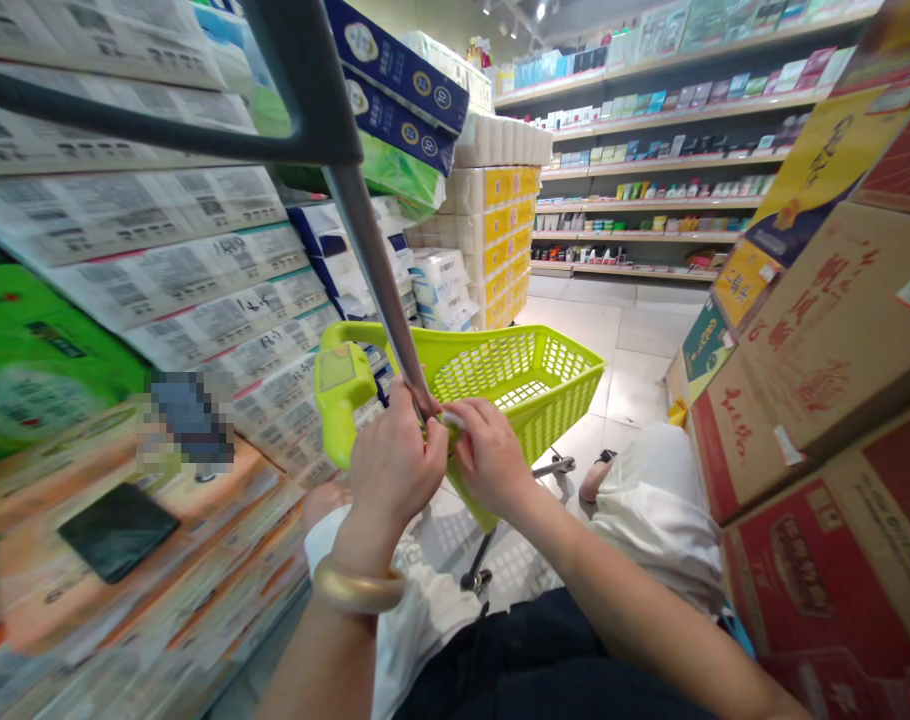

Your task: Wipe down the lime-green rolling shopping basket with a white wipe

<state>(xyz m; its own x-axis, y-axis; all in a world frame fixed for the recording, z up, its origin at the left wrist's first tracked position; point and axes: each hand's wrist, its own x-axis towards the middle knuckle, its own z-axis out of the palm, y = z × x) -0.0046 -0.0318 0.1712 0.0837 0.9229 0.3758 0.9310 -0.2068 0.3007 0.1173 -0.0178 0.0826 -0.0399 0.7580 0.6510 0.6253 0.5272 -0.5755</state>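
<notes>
Left hand (pixel 395 455) grips the metal pole (pixel 380 260); right hand (pixel 494 458) pinches what seems a white wipe (pixel 453 419).

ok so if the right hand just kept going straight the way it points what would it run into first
Most likely the metal pole: the right hand points up and leftward in the picture, its fingertips close to the pole's lower end, though exact depth is unclear.

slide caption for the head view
Left hand on the pole, right hand close beside it, lime basket beyond.
</notes>
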